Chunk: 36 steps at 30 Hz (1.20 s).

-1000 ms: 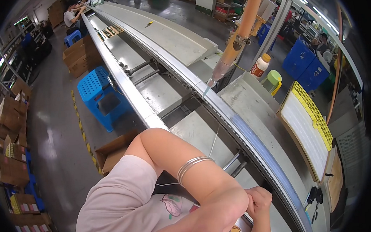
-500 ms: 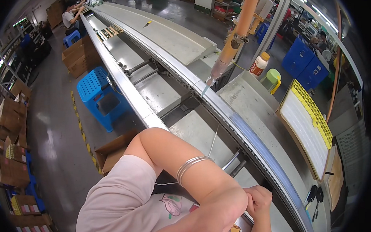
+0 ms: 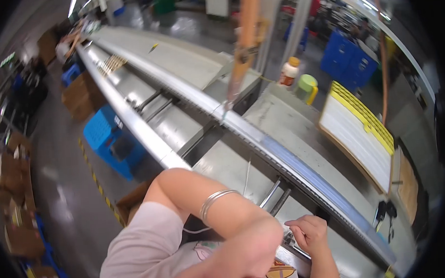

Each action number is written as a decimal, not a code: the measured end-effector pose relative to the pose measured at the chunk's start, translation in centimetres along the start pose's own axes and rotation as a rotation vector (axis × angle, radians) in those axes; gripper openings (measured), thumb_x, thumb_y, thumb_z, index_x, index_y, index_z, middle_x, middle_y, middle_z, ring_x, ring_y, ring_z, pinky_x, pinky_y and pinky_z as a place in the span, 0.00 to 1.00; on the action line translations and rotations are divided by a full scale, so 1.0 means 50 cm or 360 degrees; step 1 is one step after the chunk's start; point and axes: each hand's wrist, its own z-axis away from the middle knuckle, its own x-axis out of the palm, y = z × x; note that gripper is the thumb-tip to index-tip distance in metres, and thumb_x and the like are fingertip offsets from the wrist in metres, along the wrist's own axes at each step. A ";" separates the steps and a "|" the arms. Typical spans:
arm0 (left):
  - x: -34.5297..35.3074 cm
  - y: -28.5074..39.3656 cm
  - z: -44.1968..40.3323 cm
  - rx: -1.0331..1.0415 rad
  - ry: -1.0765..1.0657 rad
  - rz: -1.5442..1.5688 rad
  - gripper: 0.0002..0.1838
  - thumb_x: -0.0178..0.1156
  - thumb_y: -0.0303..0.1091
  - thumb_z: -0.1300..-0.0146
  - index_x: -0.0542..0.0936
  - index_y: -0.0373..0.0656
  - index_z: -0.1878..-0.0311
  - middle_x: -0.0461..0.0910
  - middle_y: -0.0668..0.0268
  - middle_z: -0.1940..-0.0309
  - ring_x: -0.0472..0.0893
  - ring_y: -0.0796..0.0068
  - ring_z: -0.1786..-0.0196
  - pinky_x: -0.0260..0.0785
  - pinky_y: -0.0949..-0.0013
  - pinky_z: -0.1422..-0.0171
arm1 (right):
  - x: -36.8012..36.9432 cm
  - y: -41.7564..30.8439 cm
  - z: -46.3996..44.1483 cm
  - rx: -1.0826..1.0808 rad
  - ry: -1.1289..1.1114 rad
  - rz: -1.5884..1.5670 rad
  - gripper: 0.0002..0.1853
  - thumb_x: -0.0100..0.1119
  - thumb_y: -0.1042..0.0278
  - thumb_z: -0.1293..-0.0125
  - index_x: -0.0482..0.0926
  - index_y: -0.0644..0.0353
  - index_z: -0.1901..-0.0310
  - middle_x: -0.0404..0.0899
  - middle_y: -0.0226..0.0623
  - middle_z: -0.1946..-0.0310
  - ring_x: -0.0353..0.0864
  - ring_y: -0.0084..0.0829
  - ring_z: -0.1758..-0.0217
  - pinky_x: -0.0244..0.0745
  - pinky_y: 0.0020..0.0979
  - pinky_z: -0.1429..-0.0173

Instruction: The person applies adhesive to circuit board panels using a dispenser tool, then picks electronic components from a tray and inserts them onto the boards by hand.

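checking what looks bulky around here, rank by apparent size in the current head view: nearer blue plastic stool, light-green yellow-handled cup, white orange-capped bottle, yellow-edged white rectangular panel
1. Yellow-edged white panel
2. Nearer blue stool
3. Cup and bottle: too alike in size to rank

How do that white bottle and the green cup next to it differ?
The white bottle has an orange cap; the green cup has a pale green top. The green cup has a yellow handle; the white bottle shows none. Both stand upright.
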 end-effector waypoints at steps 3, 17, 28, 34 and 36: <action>-0.029 -0.096 0.020 0.0904 -0.0607 0.0525 0.18 0.46 0.21 0.26 0.78 0.17 0.42 0.88 0.52 0.50 0.90 0.65 0.56 0.82 0.74 0.60 | -0.009 -0.002 0.000 0.0020 -0.0020 0.0052 0.01 0.72 0.69 0.39 0.89 0.54 0.66 0.82 0.32 0.76 0.83 0.34 0.75 0.76 0.33 0.71; -0.102 -0.139 -0.071 -0.1720 -0.2379 0.0383 0.17 0.68 0.33 0.29 0.84 0.32 0.43 0.88 0.47 0.57 0.89 0.58 0.60 0.82 0.66 0.58 | -0.016 0.005 0.002 -0.0145 0.0041 -0.0038 0.05 0.71 0.63 0.34 0.88 0.52 0.65 0.81 0.32 0.76 0.82 0.37 0.74 0.78 0.36 0.69; -0.063 -0.125 -0.064 -0.1951 -0.2368 0.0643 0.05 0.66 0.18 0.33 0.87 0.27 0.57 0.88 0.42 0.55 0.89 0.57 0.58 0.83 0.66 0.59 | -0.015 0.012 0.003 -0.0150 -0.0007 -0.0016 0.05 0.71 0.62 0.33 0.88 0.52 0.64 0.81 0.30 0.76 0.82 0.35 0.74 0.77 0.35 0.69; -0.027 -0.151 -0.076 -0.1892 -0.2693 0.0814 0.06 0.65 0.14 0.35 0.86 0.21 0.58 0.87 0.43 0.59 0.89 0.57 0.59 0.84 0.64 0.56 | -0.011 0.014 0.004 -0.0160 0.0013 -0.0026 0.05 0.70 0.62 0.32 0.88 0.51 0.64 0.80 0.29 0.77 0.82 0.34 0.74 0.77 0.35 0.69; -0.031 -0.149 -0.074 -0.1904 -0.2641 0.0815 0.05 0.65 0.14 0.35 0.86 0.22 0.58 0.88 0.45 0.60 0.89 0.58 0.60 0.84 0.64 0.57 | -0.011 0.014 0.003 -0.0163 0.0012 -0.0024 0.05 0.70 0.62 0.32 0.88 0.51 0.64 0.80 0.29 0.77 0.82 0.34 0.74 0.77 0.35 0.70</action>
